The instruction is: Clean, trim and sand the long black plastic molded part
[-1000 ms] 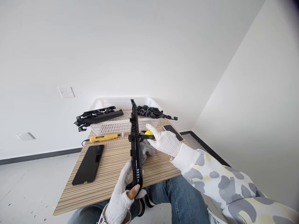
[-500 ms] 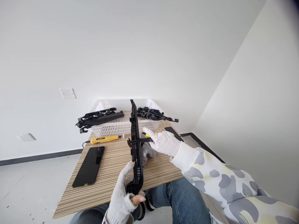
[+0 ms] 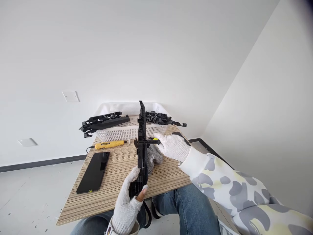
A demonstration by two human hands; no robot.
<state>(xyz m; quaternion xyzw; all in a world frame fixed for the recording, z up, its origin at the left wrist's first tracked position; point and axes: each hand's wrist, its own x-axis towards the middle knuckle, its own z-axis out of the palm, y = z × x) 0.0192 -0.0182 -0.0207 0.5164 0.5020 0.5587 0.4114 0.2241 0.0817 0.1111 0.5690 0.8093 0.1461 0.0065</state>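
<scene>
My left hand (image 3: 128,202), in a white glove that leaves the thumb tip bare, grips the lower end of a long black plastic part (image 3: 141,156). The part stands lengthwise away from me over the table. My gloved right hand (image 3: 172,147) is closed on a black caliper (image 3: 150,141) with a marked beam and a bit of yellow near the fingers. The caliper lies across the part about midway up, its jaw end showing on the part's left side. Behind the part a grey cloth (image 3: 154,156) lies on the table, partly hidden.
A white plastic basket (image 3: 117,134) at the back holds black parts left (image 3: 107,123) and right (image 3: 158,118). A yellow corded tool (image 3: 109,145) and a black phone (image 3: 93,173) lie on the wood-grain table (image 3: 90,207). Another dark flat object (image 3: 181,136) is partly behind my right hand.
The part's lower end and my left hand have risen slightly, and its far end has shifted a little right. The caliper has come up a little with it, still across the part.
</scene>
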